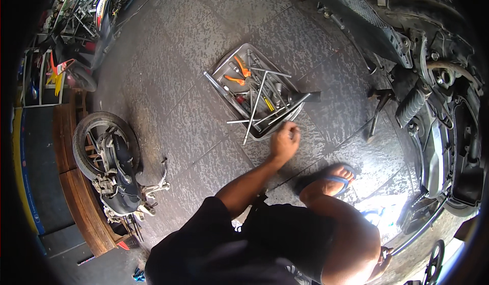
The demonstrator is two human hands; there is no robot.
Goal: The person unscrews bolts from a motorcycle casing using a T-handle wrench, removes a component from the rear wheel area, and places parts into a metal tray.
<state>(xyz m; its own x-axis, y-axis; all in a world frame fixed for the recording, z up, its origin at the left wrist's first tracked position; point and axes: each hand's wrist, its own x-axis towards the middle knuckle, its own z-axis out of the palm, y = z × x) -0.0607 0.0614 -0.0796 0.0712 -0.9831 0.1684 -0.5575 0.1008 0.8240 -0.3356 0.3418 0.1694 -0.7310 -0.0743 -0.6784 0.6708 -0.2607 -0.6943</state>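
My left hand (285, 141) is closed, fingers curled, just off the near corner of a metal tray (219, 101). Whatever it may hold is hidden. Inside the tray lie orange-handled pliers (241, 67), a yellow-handled screwdriver (268, 103), sockets and other hand tools. A T-handle wrench (257, 99) lies across the top, its ends reaching past the rim. At the lower right, partly hidden behind my knee, my right hand (383, 262) is closed at the near end of a long silver bar (415, 234) beside the motorcycle.
A partly dismantled motorcycle (407, 109) stands along the right. On the left, a loose wheel (81, 142) and front-end parts lean by a wooden bench (76, 198). Shelves of parts (76, 20) fill the far left. My sandalled foot (333, 180) rests on the tiled floor (178, 81).
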